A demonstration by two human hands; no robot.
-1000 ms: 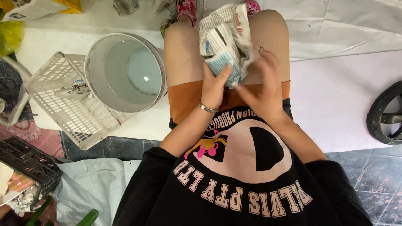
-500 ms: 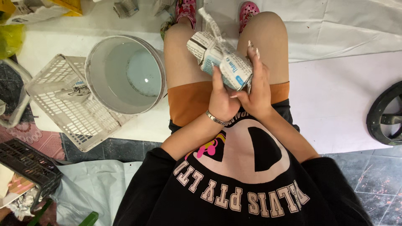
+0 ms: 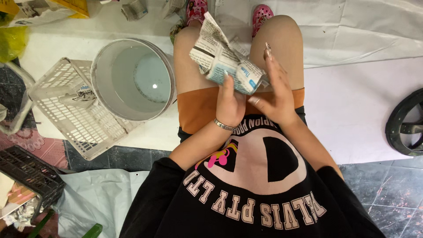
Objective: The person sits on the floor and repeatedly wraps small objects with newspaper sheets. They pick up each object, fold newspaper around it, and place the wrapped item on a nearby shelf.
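A big white sheet on the floor [image 3: 361, 88] is lying under the person's legs. A round grey plastic bucket [image 3: 132, 79] is sitting beside the left knee, touching a white plastic basket with holes [image 3: 70, 110]. A crumpled roll of printed newspaper [image 3: 224, 57] is resting above the lap, between both hands. The left hand [image 3: 230, 103] is curling its fingers around the bottom of the roll, wrist bent up. The right hand [image 3: 275, 90] is staying wide open, its flat palm pressing against the side of the roll, fingers pointing up.
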